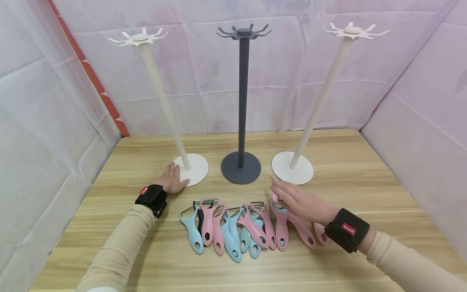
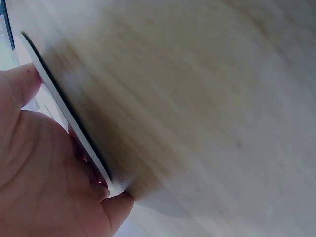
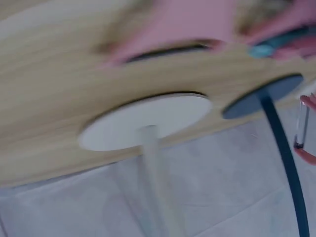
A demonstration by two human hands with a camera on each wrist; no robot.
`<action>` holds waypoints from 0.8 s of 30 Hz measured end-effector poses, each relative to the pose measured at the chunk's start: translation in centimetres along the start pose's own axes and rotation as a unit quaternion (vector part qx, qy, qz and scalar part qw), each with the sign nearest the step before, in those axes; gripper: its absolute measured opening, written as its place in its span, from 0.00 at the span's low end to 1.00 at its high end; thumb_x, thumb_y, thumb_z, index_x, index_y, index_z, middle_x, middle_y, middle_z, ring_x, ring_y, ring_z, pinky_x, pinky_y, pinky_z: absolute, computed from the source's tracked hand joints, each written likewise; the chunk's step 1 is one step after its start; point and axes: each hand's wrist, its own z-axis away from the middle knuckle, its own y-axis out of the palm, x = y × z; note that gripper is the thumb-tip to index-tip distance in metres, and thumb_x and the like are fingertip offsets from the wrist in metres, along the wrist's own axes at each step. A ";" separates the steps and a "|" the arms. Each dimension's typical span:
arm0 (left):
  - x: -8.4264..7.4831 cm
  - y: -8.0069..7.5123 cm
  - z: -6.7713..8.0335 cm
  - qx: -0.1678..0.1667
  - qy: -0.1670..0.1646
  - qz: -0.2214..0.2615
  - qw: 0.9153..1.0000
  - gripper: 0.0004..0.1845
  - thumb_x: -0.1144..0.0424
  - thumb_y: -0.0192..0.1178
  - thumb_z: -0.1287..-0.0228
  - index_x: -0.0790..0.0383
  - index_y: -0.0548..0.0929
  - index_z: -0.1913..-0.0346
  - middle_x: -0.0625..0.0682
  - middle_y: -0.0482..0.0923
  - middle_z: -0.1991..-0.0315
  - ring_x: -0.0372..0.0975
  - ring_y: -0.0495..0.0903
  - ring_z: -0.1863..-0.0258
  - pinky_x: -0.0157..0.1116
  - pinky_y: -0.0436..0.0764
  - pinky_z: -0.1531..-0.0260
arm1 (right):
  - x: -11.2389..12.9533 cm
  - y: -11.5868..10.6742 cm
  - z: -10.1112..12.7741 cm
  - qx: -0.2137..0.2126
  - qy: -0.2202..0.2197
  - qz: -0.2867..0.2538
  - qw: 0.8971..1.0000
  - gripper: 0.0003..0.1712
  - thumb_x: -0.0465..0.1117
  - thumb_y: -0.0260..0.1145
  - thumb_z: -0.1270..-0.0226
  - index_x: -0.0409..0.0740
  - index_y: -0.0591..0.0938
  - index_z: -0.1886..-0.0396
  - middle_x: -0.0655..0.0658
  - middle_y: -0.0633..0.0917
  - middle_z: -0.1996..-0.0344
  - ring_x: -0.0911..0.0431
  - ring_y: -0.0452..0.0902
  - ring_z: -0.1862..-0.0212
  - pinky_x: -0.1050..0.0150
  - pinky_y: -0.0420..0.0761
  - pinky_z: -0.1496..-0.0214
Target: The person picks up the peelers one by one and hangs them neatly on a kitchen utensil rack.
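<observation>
A row of several pink and light-blue peelers (image 1: 233,229) lies on the wooden table (image 1: 365,182) in front of three tall hook stands. My left hand (image 1: 171,180) lies flat on the table, its fingers against the rim of the left white stand's round base (image 1: 195,168). The left wrist view shows the palm (image 2: 44,173) pressed to that base's edge (image 2: 64,108). My right hand (image 1: 295,198) hovers with outstretched fingers over the pink peelers at the row's right end. Whether it touches one is hidden. A blurred pink peeler (image 3: 182,24) fills the top of the right wrist view.
A dark grey stand (image 1: 240,166) is in the middle and a second white stand (image 1: 292,168) is to the right, each with a hook crown on top. Pale fabric walls close in the table on three sides. Bare tabletop lies at the far right.
</observation>
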 end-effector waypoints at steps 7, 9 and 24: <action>-0.3 -0.2 0.4 -0.003 0.003 -0.001 1.000 0.44 0.44 0.39 0.32 0.81 0.39 0.34 0.74 0.28 0.33 0.59 0.31 0.33 0.50 0.40 0.35 | 0.7 0.0 -6.2 -0.204 -0.071 0.053 0.975 0.27 0.49 0.44 0.28 0.26 0.70 0.48 0.39 0.77 0.63 0.53 0.76 0.65 0.61 0.79 0.66; -0.4 -0.3 0.5 -0.004 0.002 0.001 1.000 0.44 0.44 0.39 0.32 0.81 0.39 0.34 0.74 0.28 0.33 0.59 0.31 0.33 0.50 0.40 0.35 | 1.2 -0.2 -8.1 -0.247 -0.076 0.052 0.965 0.27 0.48 0.46 0.28 0.25 0.71 0.49 0.40 0.77 0.67 0.53 0.76 0.68 0.62 0.79 0.70; 0.0 -0.3 0.8 -0.012 -0.004 -0.001 1.000 0.41 0.47 0.38 0.30 0.82 0.39 0.34 0.74 0.29 0.33 0.61 0.32 0.33 0.51 0.42 0.35 | 4.5 -3.9 -20.7 -0.360 -0.065 -0.010 0.931 0.17 0.36 0.64 0.42 0.27 0.75 0.57 0.41 0.80 0.73 0.57 0.77 0.75 0.70 0.77 0.75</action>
